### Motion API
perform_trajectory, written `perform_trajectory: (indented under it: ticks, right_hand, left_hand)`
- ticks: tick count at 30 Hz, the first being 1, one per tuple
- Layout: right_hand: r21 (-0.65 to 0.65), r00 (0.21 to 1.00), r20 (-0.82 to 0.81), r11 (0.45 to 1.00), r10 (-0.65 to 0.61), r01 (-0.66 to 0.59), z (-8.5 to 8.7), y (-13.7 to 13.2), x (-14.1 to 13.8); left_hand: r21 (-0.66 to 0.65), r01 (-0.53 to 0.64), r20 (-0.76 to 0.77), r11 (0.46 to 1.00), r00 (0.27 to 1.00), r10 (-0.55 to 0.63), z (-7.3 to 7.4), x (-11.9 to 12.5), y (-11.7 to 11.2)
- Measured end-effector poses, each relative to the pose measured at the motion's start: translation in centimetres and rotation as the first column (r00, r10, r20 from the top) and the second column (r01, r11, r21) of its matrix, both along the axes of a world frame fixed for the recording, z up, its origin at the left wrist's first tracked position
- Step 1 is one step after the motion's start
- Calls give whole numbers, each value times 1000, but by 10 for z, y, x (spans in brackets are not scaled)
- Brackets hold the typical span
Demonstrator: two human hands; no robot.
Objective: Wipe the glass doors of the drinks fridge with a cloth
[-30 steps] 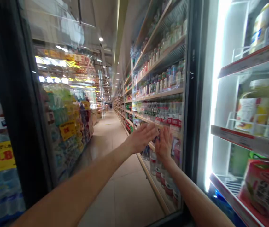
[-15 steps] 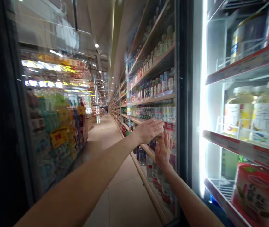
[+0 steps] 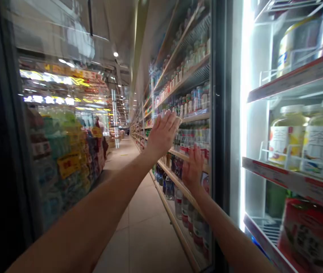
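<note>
Head camera view down a long supermarket aisle, with both bare arms reaching forward from the bottom corners. Far left of the hands, a dark door frame [image 3: 5, 151] stands upright, blurred and in shadow. Just right of it, still left of the hands, a blurred stack of packaged goods [image 3: 55, 163] carries a yellow price sign [image 3: 69, 165]. Beyond them, a distant shopper [image 3: 99, 129] stands by the stack, and a pale tiled floor [image 3: 147, 227] runs away below the hands.

The left hand [image 3: 163, 134] is raised higher, open with fingers spread and pointing up. The right hand [image 3: 194, 168] is lower and to its right, also open and upright. The hands are well apart, and neither closes around anything. Both are up against a glass door [image 3: 195, 76], though whether the palms touch it cannot be told. Rows of bottled drinks [image 3: 192, 132] show through the pane.

The glass looks stiff, smooth and breakable, and probably heavy; flat palms or the black metal door edge [image 3: 220, 113] seem the surest places to hold it. Right of the hands, a brightly lit cooler holds labelled jars [image 3: 287, 138] on wire shelves, above a red package [image 3: 310, 239].
</note>
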State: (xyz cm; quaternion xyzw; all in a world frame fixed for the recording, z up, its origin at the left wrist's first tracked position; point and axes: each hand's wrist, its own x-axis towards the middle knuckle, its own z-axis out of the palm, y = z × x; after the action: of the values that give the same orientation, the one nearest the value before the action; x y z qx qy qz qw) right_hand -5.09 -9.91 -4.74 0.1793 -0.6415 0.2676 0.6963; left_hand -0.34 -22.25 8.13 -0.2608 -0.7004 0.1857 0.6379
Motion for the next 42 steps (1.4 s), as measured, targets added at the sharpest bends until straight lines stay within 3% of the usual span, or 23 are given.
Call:
perform_trajectory:
  ticks: [5,9,14,16,19,21,24,25,27,29,30,32,34,36,38,40,42]
  right_hand:
    - [-19,1000,29,1000,-1,2,45,-16,0]
    - [-15,997,74,1000,-8,9,51,-19,1]
    - [-11,998,66,1000,-24,24,48,-16,3]
    - [8,998,49,1000,-30,30,54,-17,7]
    - [47,999,24,999,-21,20,74,-25,16]
    - [83,1000,11,997,-8,7,91,-35,24]
    - [171,1000,12,985,-2,0,110,-52,31]
    - [201,1000,17,980,-9,5,112,-57,32]
    - [243,999,31,970,-31,23,113,-64,33]
    - [249,998,36,968,-48,38,111,-68,32]
    - [243,998,36,969,-51,40,109,-68,31]
    - [232,998,33,972,-49,40,107,-68,31]
    - [228,999,25,973,-47,40,106,-68,32]
    - [225,999,14,974,-46,42,105,-68,32]
    - [216,999,0,975,-44,43,104,-69,32]
    - [209,999,-10,977,-40,41,103,-69,31]
    - [201,999,-13,979,-36,38,103,-70,30]
  left_hand:
    - [-90,7,69,996,998,-1,10,14,-33]
    - [199,-14,-34,980,999,22,17,28,-57]
    - [-90,-45,99,995,994,54,15,41,-75]
    - [54,-48,67,997,997,44,23,46,-85]
    - [352,-32,-58,936,997,55,31,52,-95]
    - [302,-46,-32,952,998,58,27,53,-95]
    - [91,-73,87,993,994,65,22,59,-102]
    - [107,-77,85,991,994,68,24,62,-108]
    - [290,-79,7,954,997,81,33,71,-127]
    - [496,-52,-103,867,988,118,39,78,-144]
    - [537,-43,-137,842,981,137,39,80,-149]
    - [456,-73,-126,887,981,145,31,80,-152]
    - [238,-125,-50,963,989,141,19,77,-153]
    - [150,-148,-29,978,988,154,14,76,-159]
    - [294,-121,-111,948,981,160,14,79,-172]
    - [496,-49,-208,867,963,173,15,84,-184]
    - [548,-10,-250,837,952,175,11,87,-186]
